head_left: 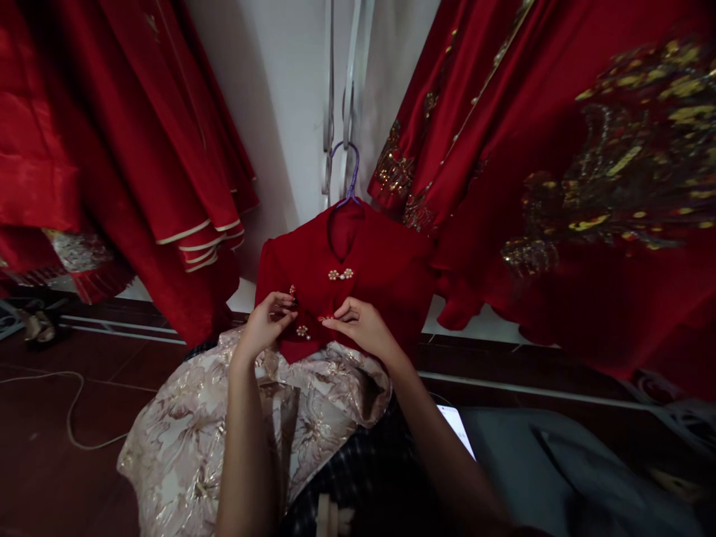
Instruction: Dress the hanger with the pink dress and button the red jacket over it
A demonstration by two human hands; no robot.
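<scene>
A small red jacket [380, 261] hangs on a purple hanger [351, 168] from a white rail, with pearl button clasps [341, 274] down its front. My left hand [267, 322] pinches the left front edge beside a pearl clasp [303, 331]. Facing it, my right hand [361, 325] pinches the right front edge. Both hands are closed on the fabric at the jacket's lower opening. Below the jacket spreads a pale gold-patterned brocade skirt [190, 440].
Long red gowns hang at left [139, 149] and right [587, 186], the right one with gold embroidery. A white wall [280, 89] stands behind. A lit phone screen [457, 426] lies on grey cloth at lower right. A cord [70, 418] and shoes [36, 324] lie on the dark floor.
</scene>
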